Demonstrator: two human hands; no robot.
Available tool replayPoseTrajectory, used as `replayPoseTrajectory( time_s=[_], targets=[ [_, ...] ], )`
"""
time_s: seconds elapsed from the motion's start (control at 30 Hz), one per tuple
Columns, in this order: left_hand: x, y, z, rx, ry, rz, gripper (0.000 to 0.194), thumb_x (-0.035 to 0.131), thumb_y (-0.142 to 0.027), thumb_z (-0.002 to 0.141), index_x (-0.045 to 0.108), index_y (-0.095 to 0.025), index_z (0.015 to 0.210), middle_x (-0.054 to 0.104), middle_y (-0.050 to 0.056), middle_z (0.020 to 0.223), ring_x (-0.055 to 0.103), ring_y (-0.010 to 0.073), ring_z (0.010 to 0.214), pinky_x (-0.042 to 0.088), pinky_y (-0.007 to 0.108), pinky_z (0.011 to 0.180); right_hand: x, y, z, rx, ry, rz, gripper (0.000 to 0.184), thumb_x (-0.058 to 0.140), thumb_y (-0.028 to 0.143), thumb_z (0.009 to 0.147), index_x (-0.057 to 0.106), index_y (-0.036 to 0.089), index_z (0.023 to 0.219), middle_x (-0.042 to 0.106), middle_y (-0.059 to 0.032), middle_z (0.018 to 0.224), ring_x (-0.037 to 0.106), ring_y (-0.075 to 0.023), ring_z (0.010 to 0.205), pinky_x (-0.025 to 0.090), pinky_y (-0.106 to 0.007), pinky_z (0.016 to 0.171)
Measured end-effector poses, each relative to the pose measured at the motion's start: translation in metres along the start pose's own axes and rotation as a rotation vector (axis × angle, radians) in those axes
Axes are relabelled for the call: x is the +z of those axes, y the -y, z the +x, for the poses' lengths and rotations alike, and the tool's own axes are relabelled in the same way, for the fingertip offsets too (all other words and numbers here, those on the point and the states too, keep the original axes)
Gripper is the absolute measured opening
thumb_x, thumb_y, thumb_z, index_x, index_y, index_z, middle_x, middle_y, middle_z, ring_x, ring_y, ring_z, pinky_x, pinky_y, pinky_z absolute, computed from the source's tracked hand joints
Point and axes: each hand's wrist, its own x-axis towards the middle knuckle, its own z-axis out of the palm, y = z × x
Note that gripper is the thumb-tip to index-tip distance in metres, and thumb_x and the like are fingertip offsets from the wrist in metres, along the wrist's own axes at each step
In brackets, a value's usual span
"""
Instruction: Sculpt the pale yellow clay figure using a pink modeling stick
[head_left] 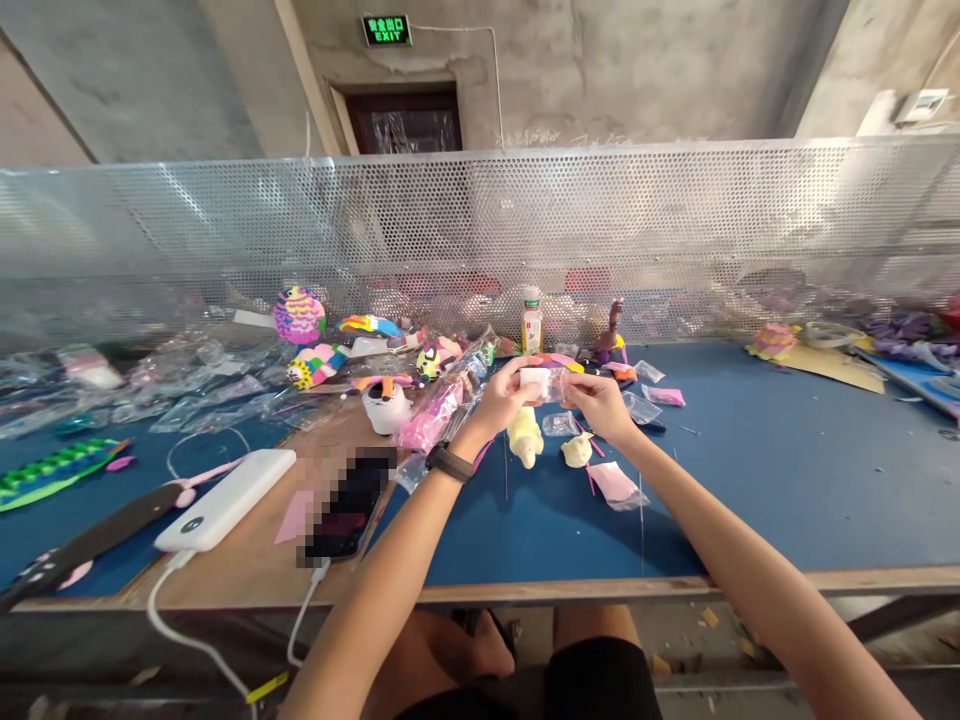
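My left hand [510,395] and my right hand [598,402] are raised over the blue table, both closed on a small clear plastic packet [535,378] with something white inside. The packet stretches between my fingertips. Just below lies a pale yellow clay figure [526,436], partly behind my left hand. A smaller pale yellow clay piece [577,451] rests to its right, beside thin pink sticks [596,446]. Nearer to me is a clear bag with pale pink clay [616,484]. Another clear packet [559,424] sits under my right hand.
Left stand a white power bank [232,498] and a phone [352,510], both cabled. Colourful clay models [300,316], bags of clay [431,415] and a bottle [532,322] line the back before a perforated metal screen [675,220]. Cardboard [840,367] lies far right.
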Motion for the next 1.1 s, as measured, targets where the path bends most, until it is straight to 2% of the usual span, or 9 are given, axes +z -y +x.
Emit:
replayPoseTrajectory(
  time_s=[0.1,0.23,0.43,0.53,0.7,0.83,0.97,1.03,1.1],
  targets=[
    [0.0,0.0,0.0,-0.027,-0.026,0.048,0.049,0.082,-0.045,0.084,0.069,-0.018,0.123,0.077,0.01,0.115,0.075,0.0235,0.1,0.067,0.035,0.08,0.001,0.001,0.001,-0.019,0.031,0.021,0.034,0.075,0.052,0.08,0.071,0.02,0.07,0.067,-0.0031,0.076,0.064,-0.0187,0.075,0.061,-0.036,0.076],
    [0.0,-0.003,-0.002,-0.017,-0.056,0.153,0.049,0.08,-0.052,0.085,0.071,-0.017,0.118,0.076,0.01,0.112,0.074,0.0228,0.095,0.066,0.031,0.072,0.002,0.005,0.0,0.035,0.026,0.052,0.036,0.082,0.055,0.076,0.077,0.019,0.079,0.069,-0.003,0.076,0.062,-0.0166,0.07,0.058,-0.033,0.072],
    [0.004,-0.005,-0.006,-0.004,0.016,0.222,0.053,0.081,-0.057,0.082,0.075,-0.014,0.112,0.076,0.012,0.108,0.072,0.0225,0.091,0.061,0.026,0.061,0.003,0.011,-0.003,0.072,-0.007,0.018,0.049,0.091,0.064,0.066,0.081,0.017,0.077,0.066,-0.0018,0.067,0.058,-0.0151,0.063,0.056,-0.031,0.062],
    [0.004,-0.003,-0.005,0.02,0.038,0.24,0.052,0.081,-0.057,0.082,0.076,-0.013,0.11,0.077,0.012,0.106,0.072,0.0219,0.089,0.059,0.025,0.061,0.003,0.01,-0.002,0.103,-0.01,-0.007,0.052,0.091,0.067,0.064,0.083,0.017,0.076,0.066,-0.0013,0.064,0.056,-0.0142,0.059,0.056,-0.03,0.059],
    [0.003,-0.002,-0.004,0.075,-0.001,0.259,0.047,0.079,-0.055,0.083,0.075,-0.013,0.104,0.075,0.009,0.094,0.068,0.0173,0.079,0.056,0.024,0.061,-0.003,0.006,0.001,0.131,0.047,0.009,0.054,0.089,0.07,0.064,0.084,0.019,0.081,0.072,-0.0037,0.072,0.065,-0.0167,0.065,0.061,-0.029,0.057],
    [0.006,-0.003,-0.006,0.085,-0.034,0.265,0.043,0.077,-0.053,0.084,0.073,-0.014,0.104,0.074,0.008,0.094,0.069,0.0181,0.081,0.057,0.023,0.06,-0.003,0.005,0.001,0.12,0.026,-0.008,0.055,0.088,0.07,0.066,0.083,0.019,0.083,0.076,-0.0053,0.078,0.07,-0.0195,0.068,0.064,-0.031,0.056],
    [0.008,-0.006,-0.004,0.057,-0.103,0.198,0.039,0.078,-0.05,0.084,0.07,-0.016,0.104,0.073,0.007,0.096,0.07,0.0174,0.079,0.059,0.024,0.06,-0.003,0.009,0.0,0.089,-0.049,-0.019,0.053,0.084,0.07,0.073,0.08,0.02,0.088,0.079,-0.0074,0.087,0.076,-0.023,0.079,0.067,-0.031,0.06],
    [0.001,-0.011,0.001,0.035,-0.198,0.117,0.035,0.077,-0.045,0.084,0.068,-0.018,0.103,0.071,0.004,0.09,0.068,0.0143,0.07,0.059,0.024,0.06,-0.007,0.013,0.002,0.063,-0.122,0.003,0.053,0.08,0.07,0.078,0.079,0.02,0.095,0.082,-0.0096,0.101,0.079,-0.0246,0.087,0.066,-0.03,0.059],
    [-0.013,-0.022,0.005,0.011,-0.313,0.042,0.028,0.073,-0.04,0.085,0.064,-0.019,0.102,0.065,-0.001,0.078,0.061,0.011,0.058,0.054,0.022,0.056,-0.014,0.016,0.006,0.039,-0.217,0.019,0.053,0.076,0.071,0.083,0.077,0.021,0.101,0.081,-0.0116,0.115,0.08,-0.0248,0.089,0.065,-0.029,0.057]
  ],
)
